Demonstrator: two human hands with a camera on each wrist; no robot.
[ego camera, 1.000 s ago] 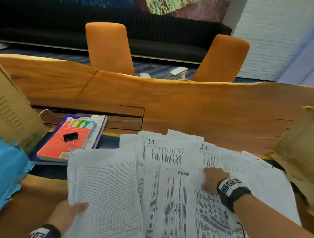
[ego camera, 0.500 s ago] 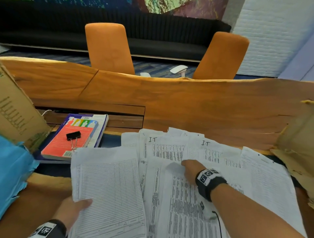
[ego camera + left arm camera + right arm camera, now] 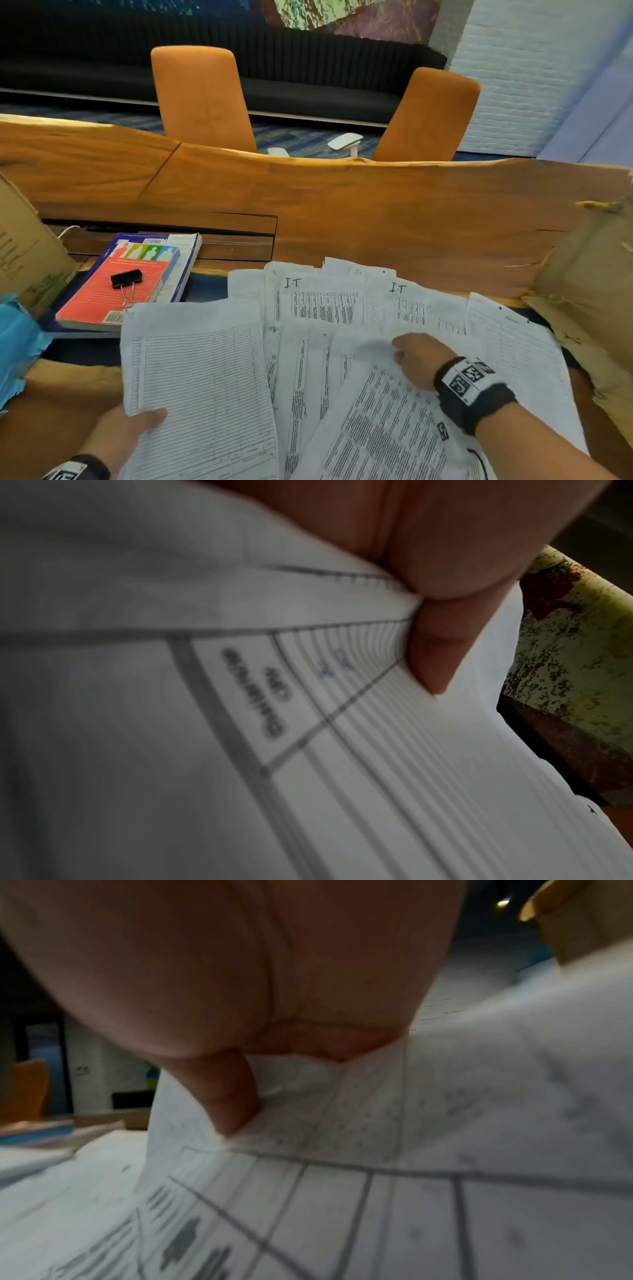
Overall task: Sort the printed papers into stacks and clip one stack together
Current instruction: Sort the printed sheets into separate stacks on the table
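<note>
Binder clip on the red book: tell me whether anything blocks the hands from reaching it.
Nothing visible covers the binder clip; it lies in the open on top of the red book. But both hands are busy: the left hand holds a paper stack, and the right hand pinches a loose sheet.

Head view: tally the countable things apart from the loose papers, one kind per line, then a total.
Orange chairs: 2
Books: 2, a red-covered book lying on a blue-covered book
Black binder clip: 1
Sheets marked "IT": 2
Hands: 2, left hand and right hand, each with a grip on paper
Total: 9
</note>
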